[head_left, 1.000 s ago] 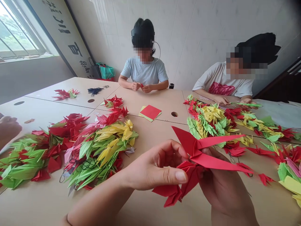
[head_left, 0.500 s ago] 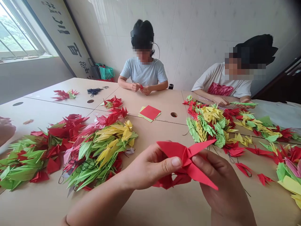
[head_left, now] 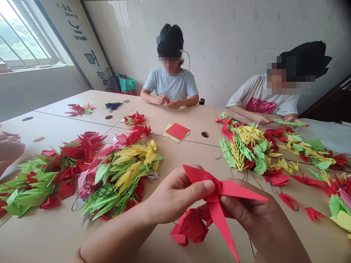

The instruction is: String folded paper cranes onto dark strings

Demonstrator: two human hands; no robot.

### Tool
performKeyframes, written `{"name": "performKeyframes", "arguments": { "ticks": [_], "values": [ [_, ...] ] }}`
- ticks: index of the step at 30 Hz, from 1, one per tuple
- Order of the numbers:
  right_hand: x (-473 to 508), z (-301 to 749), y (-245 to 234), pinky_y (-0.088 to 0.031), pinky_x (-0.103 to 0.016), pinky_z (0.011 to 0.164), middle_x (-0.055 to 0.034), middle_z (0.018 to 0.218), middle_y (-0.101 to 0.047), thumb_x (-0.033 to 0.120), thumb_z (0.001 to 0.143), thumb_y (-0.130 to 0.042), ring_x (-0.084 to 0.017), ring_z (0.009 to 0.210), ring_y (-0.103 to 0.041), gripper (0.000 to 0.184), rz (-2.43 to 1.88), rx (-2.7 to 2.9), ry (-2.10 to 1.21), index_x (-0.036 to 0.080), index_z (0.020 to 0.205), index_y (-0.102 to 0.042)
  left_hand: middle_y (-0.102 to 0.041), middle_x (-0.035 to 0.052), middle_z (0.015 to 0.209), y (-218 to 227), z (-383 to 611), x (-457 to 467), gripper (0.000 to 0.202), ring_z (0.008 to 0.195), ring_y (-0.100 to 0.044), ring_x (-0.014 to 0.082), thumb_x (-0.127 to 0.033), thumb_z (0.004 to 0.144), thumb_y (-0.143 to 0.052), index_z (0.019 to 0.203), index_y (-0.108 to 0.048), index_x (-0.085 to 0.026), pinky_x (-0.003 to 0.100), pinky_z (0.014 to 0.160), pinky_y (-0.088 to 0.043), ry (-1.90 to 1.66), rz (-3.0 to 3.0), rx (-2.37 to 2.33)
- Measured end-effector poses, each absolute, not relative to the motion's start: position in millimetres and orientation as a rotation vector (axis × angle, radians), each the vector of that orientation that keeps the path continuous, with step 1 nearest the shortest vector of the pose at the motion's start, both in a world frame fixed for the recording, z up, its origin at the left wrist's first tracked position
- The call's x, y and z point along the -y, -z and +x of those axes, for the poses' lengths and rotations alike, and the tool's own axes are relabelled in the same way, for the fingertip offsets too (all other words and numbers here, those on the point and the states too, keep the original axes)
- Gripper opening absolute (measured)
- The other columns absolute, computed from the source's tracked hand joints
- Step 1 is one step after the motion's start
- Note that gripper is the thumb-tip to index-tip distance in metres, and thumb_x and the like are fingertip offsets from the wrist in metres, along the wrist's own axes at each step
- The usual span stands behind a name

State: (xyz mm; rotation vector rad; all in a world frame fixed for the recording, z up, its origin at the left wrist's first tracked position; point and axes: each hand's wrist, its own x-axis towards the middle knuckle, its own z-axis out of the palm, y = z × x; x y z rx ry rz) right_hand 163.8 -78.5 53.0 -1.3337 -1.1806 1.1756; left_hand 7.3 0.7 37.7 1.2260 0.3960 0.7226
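Observation:
Both my hands hold a red origami crane (head_left: 218, 193) above the table. My left hand (head_left: 175, 197) pinches it from the left, with the thumb on its folded middle. My right hand (head_left: 246, 215) grips it from the right, and the fingers partly hide its body. One long point of the crane reaches right and another reaches down. Below my hands hangs a clump of red paper cranes (head_left: 190, 226), apparently attached by thread, though the link is partly hidden. Large heaps of red, green and yellow paper cranes (head_left: 120, 175) lie to the left of my hands.
More cranes (head_left: 252, 149) are heaped on the right of the tan table (head_left: 189, 124), which has round holes. A stack of square paper (head_left: 177, 132) lies ahead. One person (head_left: 171, 84) folds red paper opposite, another (head_left: 263, 98) sits right, and a hand (head_left: 9, 149) shows at left.
The crane has turned clockwise in my hands, so one long point now reaches down. The cranes below have shifted, and my view has moved slightly.

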Motion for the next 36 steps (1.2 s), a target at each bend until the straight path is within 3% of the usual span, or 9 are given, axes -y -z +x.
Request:
{"name": "performKeyframes", "arguments": {
  "ticks": [7, 16, 20, 26, 31, 36],
  "values": [
    [81.9, 173.6, -51.9, -0.052, -0.023, 0.06, -0.001, 0.073, -0.067, 0.042, 0.083, -0.067, -0.018, 0.067, -0.062, 0.017, -1.343, 1.335, -1.104, 0.026, 0.085, -0.071, -0.059, 0.0008, 0.064, -34.0, 5.7, 1.3, 0.029, 0.051, -0.053, 0.0102, -0.04, 0.082, -0.07, 0.077, -0.055, -0.015, 0.021, 0.047, -0.041, -0.588, 1.207, -0.423],
    [82.0, 178.1, -46.1, -0.049, -0.021, 0.059, 0.0008, 0.069, -0.065, 0.04, 0.087, -0.064, -0.016, 0.067, -0.059, 0.019, -1.322, 1.389, -1.129, 0.024, 0.076, -0.067, -0.057, 0.0018, 0.064, -35.5, 5.6, 2.8, 0.03, 0.054, -0.051, 0.0099, -0.041, 0.089, -0.06, 0.077, -0.057, -0.014, 0.021, 0.05, -0.041, -0.543, 1.289, -0.389],
    [82.4, 177.0, -48.2, -0.051, -0.022, 0.062, 0.0007, 0.072, -0.068, 0.036, 0.087, -0.065, -0.016, 0.068, -0.062, 0.013, -1.267, 1.385, -1.16, 0.026, 0.082, -0.069, -0.059, 0.0025, 0.064, -35.1, 5.7, 2.9, 0.028, 0.056, -0.052, 0.0094, -0.039, 0.091, -0.059, 0.078, -0.057, -0.014, 0.02, 0.052, -0.041, -0.58, 1.321, -0.379],
    [82.2, 173.7, -51.8, -0.054, -0.029, 0.063, -0.0041, 0.071, -0.069, 0.042, 0.092, -0.055, -0.02, 0.066, -0.065, 0.027, -1.242, 1.36, -1.211, 0.022, 0.077, -0.067, -0.055, 0.0018, 0.066, -35.2, 6.2, 0.8, 0.028, 0.058, -0.049, 0.0091, -0.035, 0.09, -0.061, 0.073, -0.056, -0.013, 0.021, 0.053, -0.041, -0.608, 1.285, -0.349],
    [83.0, 174.1, -51.3, -0.055, -0.028, 0.062, -0.0029, 0.07, -0.067, 0.044, 0.091, -0.055, -0.02, 0.066, -0.064, 0.028, -1.279, 1.367, -1.171, 0.022, 0.078, -0.067, -0.053, 0.0004, 0.065, -32.3, 7.9, 0.0, 0.029, 0.058, -0.047, 0.0087, -0.038, 0.087, -0.063, 0.072, -0.057, -0.013, 0.02, 0.052, -0.04, -0.594, 1.239, -0.347],
    [83.7, 173.8, -50.0, -0.046, -0.023, 0.053, 0.0004, 0.064, -0.061, 0.049, 0.079, -0.069, -0.016, 0.06, -0.055, 0.03, -1.473, 1.361, -1.076, 0.022, 0.067, -0.062, -0.059, 0.0022, 0.066, -31.5, 7.6, 3.1, 0.028, 0.057, -0.052, 0.0096, -0.038, 0.089, -0.061, 0.076, -0.059, -0.013, 0.02, 0.051, -0.041, -0.607, 1.321, -0.378]
  ]
}}
